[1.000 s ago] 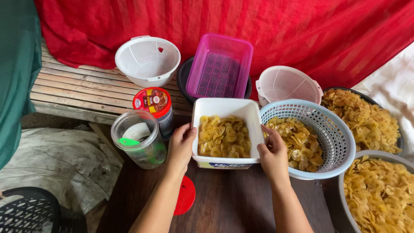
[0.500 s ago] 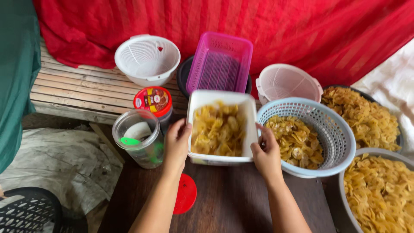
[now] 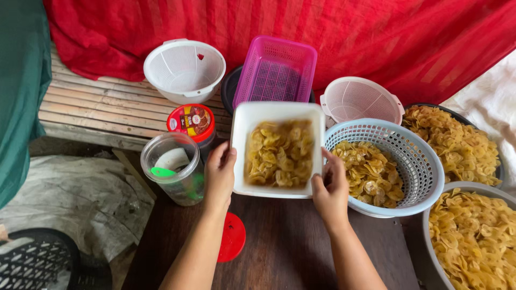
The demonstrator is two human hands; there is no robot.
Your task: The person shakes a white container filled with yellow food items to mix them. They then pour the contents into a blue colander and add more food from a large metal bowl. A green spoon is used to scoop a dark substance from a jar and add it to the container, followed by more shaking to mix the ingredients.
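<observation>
A white square plastic tub [image 3: 244,121] holding yellow banana chips [image 3: 279,153] is lifted off the dark wooden table [image 3: 285,247]. My left hand [image 3: 219,174] grips its left side. My right hand [image 3: 330,188] grips its right near corner. The chips look blurred. Just right of the tub sits a pale blue round basket [image 3: 411,150] half full of the same chips.
A clear jar [image 3: 172,169] with a green scoop and a red-lidded jar [image 3: 191,122] stand left. A red lid [image 3: 232,236] lies near. Behind are a white colander [image 3: 184,70], a pink basket [image 3: 275,70], a white strainer [image 3: 361,99]. Chip-filled basins [image 3: 462,142] sit right.
Both hands have raised the tub off the table toward the camera, and the chips inside have shifted and blurred.
</observation>
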